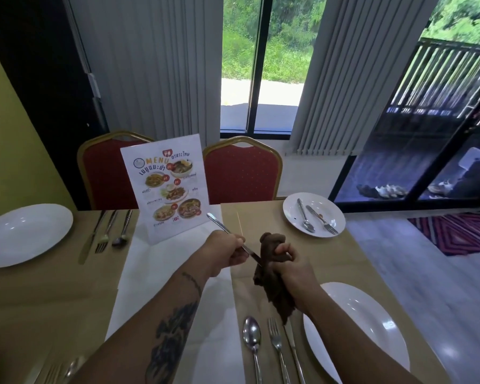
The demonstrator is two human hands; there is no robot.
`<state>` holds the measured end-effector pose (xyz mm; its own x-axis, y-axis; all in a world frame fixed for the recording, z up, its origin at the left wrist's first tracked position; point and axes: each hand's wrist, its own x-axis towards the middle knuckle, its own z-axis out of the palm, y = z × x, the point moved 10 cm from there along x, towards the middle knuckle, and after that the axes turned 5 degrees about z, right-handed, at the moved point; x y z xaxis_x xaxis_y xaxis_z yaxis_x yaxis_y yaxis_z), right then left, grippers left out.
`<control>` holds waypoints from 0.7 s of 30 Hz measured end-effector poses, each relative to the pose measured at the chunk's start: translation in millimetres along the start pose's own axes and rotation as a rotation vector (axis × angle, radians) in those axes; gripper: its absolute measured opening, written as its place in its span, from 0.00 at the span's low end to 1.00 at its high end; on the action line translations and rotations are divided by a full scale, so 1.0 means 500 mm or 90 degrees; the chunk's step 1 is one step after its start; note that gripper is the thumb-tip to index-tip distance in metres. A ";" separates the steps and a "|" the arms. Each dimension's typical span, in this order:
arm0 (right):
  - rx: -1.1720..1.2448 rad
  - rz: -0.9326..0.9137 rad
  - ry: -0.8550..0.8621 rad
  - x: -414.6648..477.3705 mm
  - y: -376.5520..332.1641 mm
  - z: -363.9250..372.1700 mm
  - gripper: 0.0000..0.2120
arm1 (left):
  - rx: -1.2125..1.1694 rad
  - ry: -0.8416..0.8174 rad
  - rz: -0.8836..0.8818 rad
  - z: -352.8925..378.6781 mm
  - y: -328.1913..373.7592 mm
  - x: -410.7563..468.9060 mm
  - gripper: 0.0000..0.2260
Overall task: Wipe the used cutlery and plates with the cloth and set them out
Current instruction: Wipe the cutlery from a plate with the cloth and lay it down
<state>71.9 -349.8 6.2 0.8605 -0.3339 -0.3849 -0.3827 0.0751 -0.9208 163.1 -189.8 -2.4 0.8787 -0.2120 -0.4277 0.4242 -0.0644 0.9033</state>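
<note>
My left hand (226, 252) grips a steel knife (219, 224) by its middle, handle pointing up and left, blade running into the brown cloth (272, 286). My right hand (291, 268) is closed around that cloth, squeezing it over the blade. At the far right a white plate (294, 207) carries a spoon (304, 216) and a fork (322, 220). A near plate (372, 322) lies at lower right, with a spoon (252, 336), fork (275, 342) and knife (293, 345) laid to its left. Another plate (25, 234) at the left has a knife, fork and spoon (107, 231) beside it.
A standing menu card (166, 187) sits mid-table on a white runner (139, 267). Brown paper mats (261, 217) cover the table. Two red chairs (241, 173) stand behind the far edge. More cutlery (64, 370) shows at the lower left corner. The table's right edge drops to the floor.
</note>
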 end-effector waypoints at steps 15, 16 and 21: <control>-0.190 0.001 0.118 0.109 0.012 -0.197 0.12 | 0.318 0.140 0.094 0.044 -0.008 0.219 0.09; -0.186 0.003 0.118 0.123 0.010 -0.206 0.13 | 0.322 0.141 0.086 0.055 -0.013 0.237 0.06; -0.174 -0.016 0.101 0.191 -0.003 -0.229 0.13 | 0.324 0.165 0.056 0.096 -0.035 0.330 0.05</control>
<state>116.1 -489.3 -21.7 0.8160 -0.4765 -0.3272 -0.4564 -0.1839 -0.8705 290.3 -270.5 -87.3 0.9580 0.0038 -0.2867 0.2447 -0.5319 0.8107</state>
